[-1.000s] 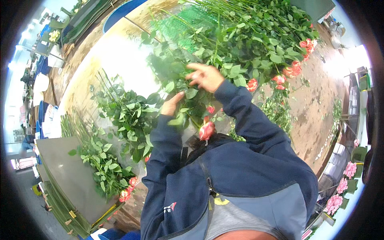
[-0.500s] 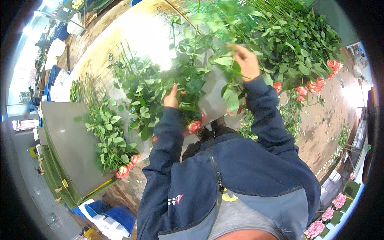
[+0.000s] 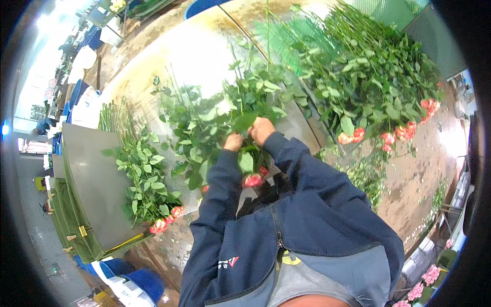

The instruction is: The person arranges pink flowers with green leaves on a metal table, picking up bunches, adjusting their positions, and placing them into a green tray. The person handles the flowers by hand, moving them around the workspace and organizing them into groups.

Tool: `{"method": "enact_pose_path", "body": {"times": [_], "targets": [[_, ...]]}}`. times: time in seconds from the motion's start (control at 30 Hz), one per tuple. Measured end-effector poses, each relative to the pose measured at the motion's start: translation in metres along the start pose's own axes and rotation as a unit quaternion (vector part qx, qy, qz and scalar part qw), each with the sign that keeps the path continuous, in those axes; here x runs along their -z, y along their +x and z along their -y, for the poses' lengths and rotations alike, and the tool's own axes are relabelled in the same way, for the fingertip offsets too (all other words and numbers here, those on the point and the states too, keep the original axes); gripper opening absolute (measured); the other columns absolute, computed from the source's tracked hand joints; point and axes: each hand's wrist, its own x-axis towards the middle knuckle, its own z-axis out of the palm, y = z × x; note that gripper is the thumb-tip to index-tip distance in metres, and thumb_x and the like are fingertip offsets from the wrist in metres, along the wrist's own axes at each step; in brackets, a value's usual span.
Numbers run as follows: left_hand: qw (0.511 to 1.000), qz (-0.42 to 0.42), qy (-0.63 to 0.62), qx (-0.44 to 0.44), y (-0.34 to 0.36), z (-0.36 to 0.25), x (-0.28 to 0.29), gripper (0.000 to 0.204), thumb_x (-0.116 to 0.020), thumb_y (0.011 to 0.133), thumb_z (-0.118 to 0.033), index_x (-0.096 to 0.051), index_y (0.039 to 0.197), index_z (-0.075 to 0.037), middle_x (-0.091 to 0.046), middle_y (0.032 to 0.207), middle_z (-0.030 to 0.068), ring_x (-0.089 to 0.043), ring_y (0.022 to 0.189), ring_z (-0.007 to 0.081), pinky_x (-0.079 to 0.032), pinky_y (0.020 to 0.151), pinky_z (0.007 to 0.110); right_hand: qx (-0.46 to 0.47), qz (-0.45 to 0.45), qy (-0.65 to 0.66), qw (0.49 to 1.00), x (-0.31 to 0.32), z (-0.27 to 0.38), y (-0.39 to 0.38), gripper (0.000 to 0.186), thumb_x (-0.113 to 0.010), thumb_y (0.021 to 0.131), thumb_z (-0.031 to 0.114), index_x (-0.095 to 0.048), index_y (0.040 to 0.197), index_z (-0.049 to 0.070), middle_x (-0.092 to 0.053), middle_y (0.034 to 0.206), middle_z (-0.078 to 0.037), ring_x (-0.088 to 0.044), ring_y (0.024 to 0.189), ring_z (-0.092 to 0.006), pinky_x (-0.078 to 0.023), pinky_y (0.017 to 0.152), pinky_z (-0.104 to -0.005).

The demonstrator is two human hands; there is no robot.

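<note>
My left hand and my right hand are close together at the middle of the picture, both closed around the leafy stems of a bunch of pink roses. One pink bloom of that bunch hangs down against my dark blue jacket. The stems fan up and away from my hands over the wet worktable. Leaves hide most of my fingers.
A large heap of pink roses lies on green netting at the right. A smaller bundle of roses lies on a stack of grey-green sheets at the left. Blue crates stand below, pink flowers at lower right.
My right hand has come back from the rose heap at the right and joined my left hand on the bunch. The view has shifted, so the heap sits further right.
</note>
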Motion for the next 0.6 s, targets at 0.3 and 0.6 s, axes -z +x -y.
{"method": "enact_pose_path", "body": {"times": [0.3, 0.6], "targets": [[0.914, 0.051, -0.381, 0.126, -0.004, -0.036, -0.001, 0.037, -0.05, 0.085, -0.04, -0.061, 0.095, -0.005, -0.065, 0.083, 0.0045, -0.055, 0.063, 0.0124, -0.046, 0.057, 0.026, -0.149, -0.115, 0.095, 0.978, 0.018, -0.017, -0.004, 0.051, -0.066, 0.071, 0.028, -0.049, 0.11, -0.001, -0.06, 0.092, -0.019, -0.059, 0.084, -0.0302, -0.047, 0.074, -0.0369], [0.868, 0.081, -0.472, 0.13, -0.03, -0.068, 0.001, 0.036, -0.052, 0.084, -0.037, -0.062, 0.095, -0.003, -0.064, 0.089, 0.0065, -0.061, 0.078, 0.0173, -0.05, 0.073, 0.03, -0.153, -0.162, 0.427, 0.876, 0.066, -0.088, 0.005, 0.052, -0.064, 0.07, 0.014, -0.05, 0.113, -0.012, -0.059, 0.108, -0.019, -0.059, 0.093, -0.0219, -0.045, 0.081, -0.0294]]}}
